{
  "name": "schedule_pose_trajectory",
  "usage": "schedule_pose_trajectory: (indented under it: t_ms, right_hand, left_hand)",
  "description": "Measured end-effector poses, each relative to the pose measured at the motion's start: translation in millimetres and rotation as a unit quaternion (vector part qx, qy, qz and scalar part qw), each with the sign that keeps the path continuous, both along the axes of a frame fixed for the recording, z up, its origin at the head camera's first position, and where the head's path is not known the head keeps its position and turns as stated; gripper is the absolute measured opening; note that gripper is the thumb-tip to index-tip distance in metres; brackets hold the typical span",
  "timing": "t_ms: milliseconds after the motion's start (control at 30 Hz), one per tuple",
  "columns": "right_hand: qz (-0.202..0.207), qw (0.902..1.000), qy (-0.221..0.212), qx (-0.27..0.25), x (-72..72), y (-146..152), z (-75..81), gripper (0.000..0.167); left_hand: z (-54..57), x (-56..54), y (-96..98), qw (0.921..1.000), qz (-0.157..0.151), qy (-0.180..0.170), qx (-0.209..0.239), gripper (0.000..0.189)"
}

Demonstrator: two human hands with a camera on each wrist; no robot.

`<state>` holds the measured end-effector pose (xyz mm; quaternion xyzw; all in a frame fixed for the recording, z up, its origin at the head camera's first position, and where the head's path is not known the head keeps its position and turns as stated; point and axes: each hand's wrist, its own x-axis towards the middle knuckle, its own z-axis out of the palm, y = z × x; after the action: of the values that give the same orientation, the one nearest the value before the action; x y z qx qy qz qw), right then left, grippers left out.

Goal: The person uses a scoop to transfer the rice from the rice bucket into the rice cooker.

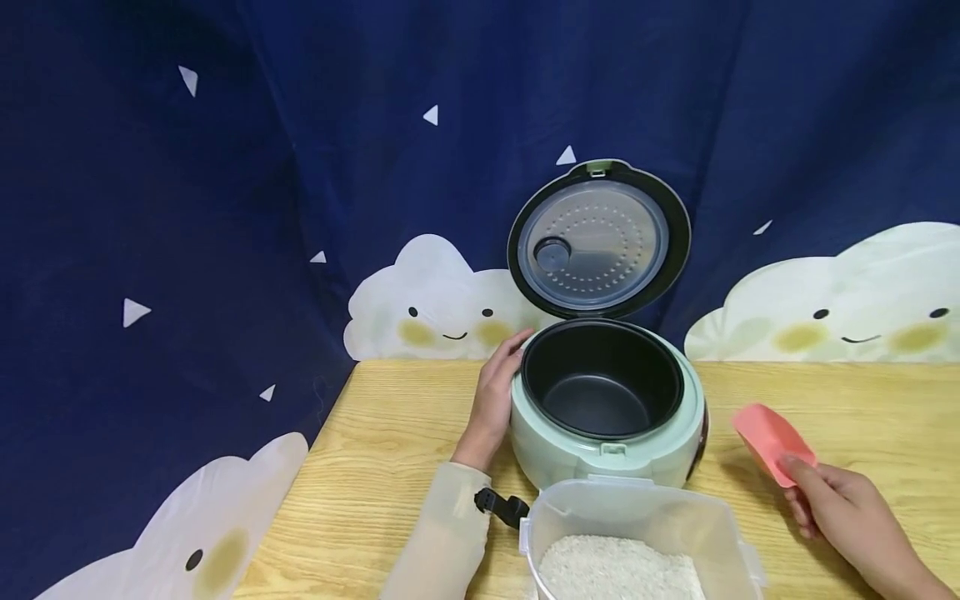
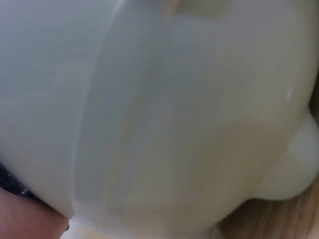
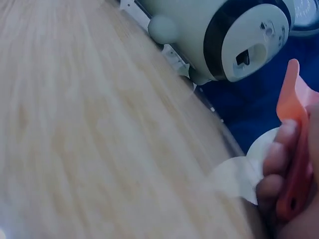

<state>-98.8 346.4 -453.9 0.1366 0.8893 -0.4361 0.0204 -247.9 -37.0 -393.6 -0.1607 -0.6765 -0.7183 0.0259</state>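
A light green rice cooker (image 1: 547,454) stands on the table with its lid (image 1: 630,250) raised. Its dark inner pot (image 1: 600,404) looks bare inside. My left hand (image 1: 495,396) rests against the cooker's left side, fingers laid along it near the rim. Up close, the pale cooker wall (image 2: 174,114) fills most of the left wrist view, where the fingers are mostly hidden. To the right of the cooker, my right hand (image 1: 843,504) grips a pink scoop (image 1: 772,442) by its handle, apart from the cooker. The right wrist view also shows the scoop (image 3: 291,107), fingers curled round its handle.
In front of the cooker is a translucent plastic container (image 1: 637,504) with white rice (image 1: 615,571) in it. A wooden table (image 1: 397,433) lies beneath everything. Behind hangs a dark blue curtain (image 1: 360,100) printed with clouds. A black strap (image 1: 498,506) circles the left sleeve.
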Motion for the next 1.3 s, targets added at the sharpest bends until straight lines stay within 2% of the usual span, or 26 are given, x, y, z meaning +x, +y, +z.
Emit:
schedule_pose_trajectory:
  t_ms: [67, 267, 400, 500, 600, 700, 900, 1167, 1300]
  right_hand:
    - [-0.012, 0.9990, 0.010, -0.041, 0.3, 1, -4.1, 0.067]
    - [-0.037, 0.9938, 0.058, -0.087, 0.7, 3, -9.6, 0.060]
    - [-0.049, 0.9918, 0.076, -0.090, 1.4, 3, -9.0, 0.056]
    - [-0.068, 0.9914, 0.088, -0.068, 1.1, 0, -5.9, 0.054]
    - [-0.079, 0.9916, 0.096, -0.037, 1.8, -4, 0.4, 0.053]
    - [-0.070, 0.9913, 0.111, -0.013, 4.8, -11, 8.2, 0.050]
    - [-0.048, 0.9884, 0.144, -0.004, 14.7, -22, 27.3, 0.048]
    - [-0.024, 0.9909, 0.132, 0.006, 24.1, -35, 53.6, 0.050]
    - [-0.029, 0.9848, 0.171, 0.013, 26.3, -46, 65.3, 0.045]
  left_hand:
    - [0.1, -0.3, 0.0, 1.0000, 0.000, 0.003, -0.002, 0.045]
    - [0.2, 0.1, 0.2, 1.0000, -0.001, 0.004, -0.004, 0.045]
    - [0.3, -0.6, -0.7, 1.0000, -0.003, 0.004, -0.005, 0.045]
    - [0.6, -1.9, -1.1, 1.0000, -0.001, 0.005, -0.006, 0.044]
    - [0.9, -3.0, -0.9, 1.0000, -0.001, 0.007, -0.006, 0.045]
    - [0.7, -2.5, -0.5, 1.0000, -0.003, 0.004, -0.007, 0.045]
    - [-0.8, 0.3, 2.6, 1.0000, -0.005, -0.005, -0.003, 0.045]
    - [-3.8, 4.2, 2.0, 1.0000, 0.004, -0.007, 0.005, 0.044]
    - [-2.9, 3.8, 1.6, 0.9998, 0.003, 0.004, 0.018, 0.044]
